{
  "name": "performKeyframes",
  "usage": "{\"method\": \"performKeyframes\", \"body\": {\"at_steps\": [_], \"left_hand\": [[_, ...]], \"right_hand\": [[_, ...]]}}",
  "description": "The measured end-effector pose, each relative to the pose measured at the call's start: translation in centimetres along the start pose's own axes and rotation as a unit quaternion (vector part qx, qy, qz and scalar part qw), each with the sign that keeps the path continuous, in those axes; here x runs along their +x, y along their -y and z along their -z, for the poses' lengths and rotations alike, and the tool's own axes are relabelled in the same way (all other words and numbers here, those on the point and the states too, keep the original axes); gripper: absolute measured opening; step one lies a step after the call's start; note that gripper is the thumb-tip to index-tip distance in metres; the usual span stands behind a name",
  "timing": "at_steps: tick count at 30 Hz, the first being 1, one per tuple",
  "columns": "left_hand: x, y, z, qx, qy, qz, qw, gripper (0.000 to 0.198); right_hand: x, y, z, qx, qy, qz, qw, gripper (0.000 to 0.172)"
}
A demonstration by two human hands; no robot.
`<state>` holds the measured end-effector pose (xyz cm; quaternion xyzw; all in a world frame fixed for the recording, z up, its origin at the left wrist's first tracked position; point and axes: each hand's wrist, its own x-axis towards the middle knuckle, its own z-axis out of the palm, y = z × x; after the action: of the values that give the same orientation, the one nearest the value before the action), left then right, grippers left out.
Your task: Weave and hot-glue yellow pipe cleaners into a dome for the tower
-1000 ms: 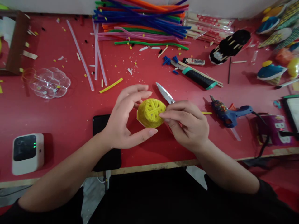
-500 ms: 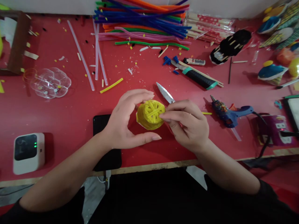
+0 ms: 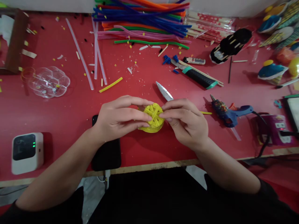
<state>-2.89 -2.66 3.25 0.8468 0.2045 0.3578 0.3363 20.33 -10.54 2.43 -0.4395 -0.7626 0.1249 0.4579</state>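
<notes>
Yellow strip-wrapped piece (image 3: 156, 120) at the centre of the field, its crossed strips turned upward, over the red table (image 3: 144, 154); whether it rested on the surface or was held just above it could not be told. The left hand (image 3: 118, 116), which had stood wide around the piece half a second earlier, had closed to a narrow grip at nine o'clock, its fingers laid on the upper side and its thumb at the lower left. The right hand (image 3: 188, 122) remained at three o'clock, fingertips drawn together in a pinch at the rim; any small item between them was hidden. The piece was thus gripped from two sides, presumably for steadier handling. Farther out: a pointed metal blade (image 3: 164, 91) at one o'clock, just beside the right hand; a yellow strip (image 3: 111, 85) at ten o'clock; a black phone (image 3: 107, 155) at eight o'clock, partly beneath the left hand and wrist; a blue glue gun (image 3: 229, 113) at three o'clock; bundled coloured stems (image 3: 142, 20) at twelve o'clock.
</notes>
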Motion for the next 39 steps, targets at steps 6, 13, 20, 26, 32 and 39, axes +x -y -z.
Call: {"method": "performKeyframes", "body": {"at_steps": [6, 13, 20, 26, 32, 39], "left_hand": [[-0.3, 0.1, -0.4, 0.014, -0.018, -0.056, 0.998, 0.012], [-0.1, 0.0, -0.7, 0.039, -0.025, -0.098, 0.994, 0.019], [-0.2, 0.0, -0.8, 0.072, -0.020, -0.127, 0.989, 0.014], [0.1, -0.1, -0.5, 0.061, -0.004, -0.126, 0.990, 0.012], [0.3, 0.1, 0.0, 0.022, 0.012, -0.106, 0.994, 0.017], [-0.1, 0.3, 0.4, -0.023, 0.011, -0.049, 0.998, 0.020]], "right_hand": [[0.0, 0.1, 0.1, 0.003, 0.004, -0.012, 1.000, 0.022], [-0.1, 0.2, 0.0, 0.002, 0.006, -0.007, 1.000, 0.019], [-0.1, 0.1, 0.0, 0.004, 0.009, 0.000, 1.000, 0.019], [0.0, 0.2, 0.1, 0.001, 0.013, 0.003, 1.000, 0.019], [0.2, 0.2, 0.3, 0.011, 0.013, -0.003, 1.000, 0.018], [0.1, 0.0, 0.2, 0.025, 0.014, -0.005, 1.000, 0.018]]}}
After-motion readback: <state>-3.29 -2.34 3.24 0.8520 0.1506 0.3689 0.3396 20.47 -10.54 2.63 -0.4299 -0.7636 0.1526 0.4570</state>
